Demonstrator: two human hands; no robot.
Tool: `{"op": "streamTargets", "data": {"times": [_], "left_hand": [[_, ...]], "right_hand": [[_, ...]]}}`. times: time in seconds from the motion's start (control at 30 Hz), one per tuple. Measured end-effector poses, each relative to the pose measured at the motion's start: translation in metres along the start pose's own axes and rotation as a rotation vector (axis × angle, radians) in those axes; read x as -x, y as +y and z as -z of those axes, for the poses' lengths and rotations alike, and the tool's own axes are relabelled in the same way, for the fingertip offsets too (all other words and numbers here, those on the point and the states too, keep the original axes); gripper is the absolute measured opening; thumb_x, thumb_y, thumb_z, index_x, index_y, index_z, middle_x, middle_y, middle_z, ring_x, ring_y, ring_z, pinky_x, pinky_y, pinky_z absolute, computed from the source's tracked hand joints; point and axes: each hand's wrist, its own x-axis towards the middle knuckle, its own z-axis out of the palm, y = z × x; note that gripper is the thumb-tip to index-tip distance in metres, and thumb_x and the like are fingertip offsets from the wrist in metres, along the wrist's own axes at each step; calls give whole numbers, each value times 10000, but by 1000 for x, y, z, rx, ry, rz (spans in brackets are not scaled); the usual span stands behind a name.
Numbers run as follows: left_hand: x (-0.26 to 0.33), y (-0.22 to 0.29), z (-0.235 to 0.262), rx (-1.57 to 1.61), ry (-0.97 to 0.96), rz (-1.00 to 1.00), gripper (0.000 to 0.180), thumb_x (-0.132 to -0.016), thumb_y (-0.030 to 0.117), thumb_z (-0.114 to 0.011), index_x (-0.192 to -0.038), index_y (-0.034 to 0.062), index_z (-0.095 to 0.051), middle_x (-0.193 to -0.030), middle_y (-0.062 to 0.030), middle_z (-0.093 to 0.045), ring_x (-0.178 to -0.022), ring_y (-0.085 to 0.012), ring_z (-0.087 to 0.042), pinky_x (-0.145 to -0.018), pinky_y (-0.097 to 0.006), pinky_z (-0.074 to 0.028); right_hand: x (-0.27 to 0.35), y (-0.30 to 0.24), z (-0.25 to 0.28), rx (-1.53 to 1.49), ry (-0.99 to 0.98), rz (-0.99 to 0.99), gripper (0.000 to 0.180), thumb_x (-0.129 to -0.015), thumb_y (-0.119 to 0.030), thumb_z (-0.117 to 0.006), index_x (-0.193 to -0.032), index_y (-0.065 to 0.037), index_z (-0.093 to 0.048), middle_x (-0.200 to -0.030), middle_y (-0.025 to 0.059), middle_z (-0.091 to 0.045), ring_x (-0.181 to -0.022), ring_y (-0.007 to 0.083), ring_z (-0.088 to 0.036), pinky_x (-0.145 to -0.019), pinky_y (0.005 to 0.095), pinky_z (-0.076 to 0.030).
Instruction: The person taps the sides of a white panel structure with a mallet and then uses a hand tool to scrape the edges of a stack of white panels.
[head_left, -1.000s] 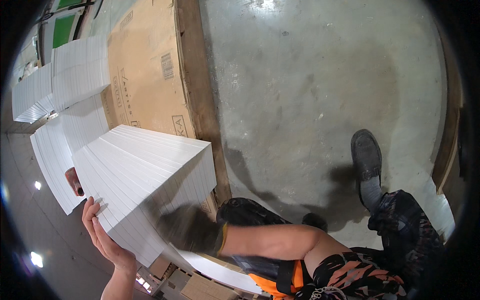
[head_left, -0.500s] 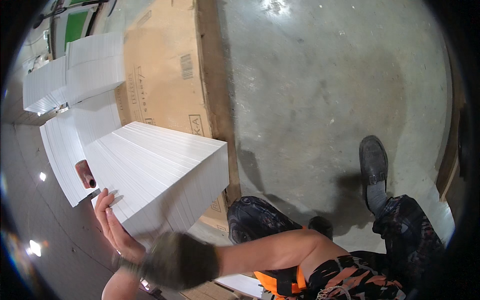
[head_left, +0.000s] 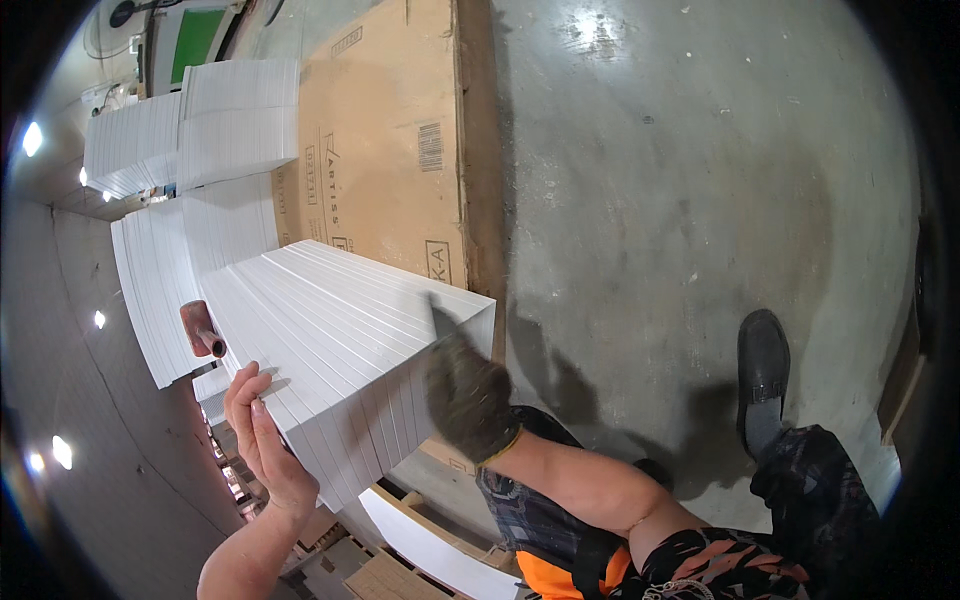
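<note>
Smooth boards, matt cardboard, faintly glossy floor

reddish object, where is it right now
In the head view's left part, the reddish object shows at the left edge of the near white boards, just above the left hand in view.

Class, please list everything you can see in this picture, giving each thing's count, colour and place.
near stack of boards: 1, white, left of centre
other board stacks: several, white, upper left
tubular object: 1, reddish, left of the near stack
cardboard: 1 large piece, brown, upper centre
green panel: 1, green, top left
lights: several, white, far left
long panel: 1, white, bottom centre
floor: 1, grey, right half
orange cloth: 1, orange, bottom centre
shoe: 1 clearly visible, dark, right
left hand: 1, bare, touching the near stack's left edge
right hand: 1, dark-gloved, blurred, by the near stack's right end; contact unclear
</note>
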Motion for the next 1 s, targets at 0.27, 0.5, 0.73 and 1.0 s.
{"op": "streamTargets", "data": {"times": [0.27, 0.5, 0.73, 1.0], "left_hand": [[4, -14, 8, 8, 1, 65, 325, -991, 124, -328, -1137, -7, -587, -1340, -162, -485, -1256, -260, -424, -1094, -381, -288], [-2, -6, 6, 14, -38, 26, 313, -1008, 141, -357, -1168, 9, -592, -1367, -144, -476, -1290, -268, -387, -1124, -392, -232], [0, -4, 6, 96, -27, 25, 311, -1001, 138, -373, -1174, 4, -594, -1348, -141, -495, -1300, -263, -380, -1130, -384, -228], [6, -15, 14, 58, -6, 39, 300, -999, 128, -380, -1166, 4, -596, -1344, -145, -495, -1299, -263, -375, -1127, -392, -234]], "right_hand": [[11, -89, -67, 292, -293, 514, 218, -856, -147, -603, -1013, 0, -641, -870, 137, -643, -739, 228, -634, -655, 366, -529], [6, -76, -49, 697, -198, 382, 209, -877, -70, -532, -1063, -58, -627, -873, 98, -674, -779, 254, -660, -707, 363, -542], [4, -37, -17, 537, -132, 286, 332, -847, -60, -583, -1172, 7, -591, -1012, 132, -667, -836, 260, -662, -725, 358, -550], [2, -92, -55, 718, -428, 483, 247, -985, -134, -468, -1163, 5, -566, -1107, 131, -628, -975, 172, -638, -818, 278, -541]]}}
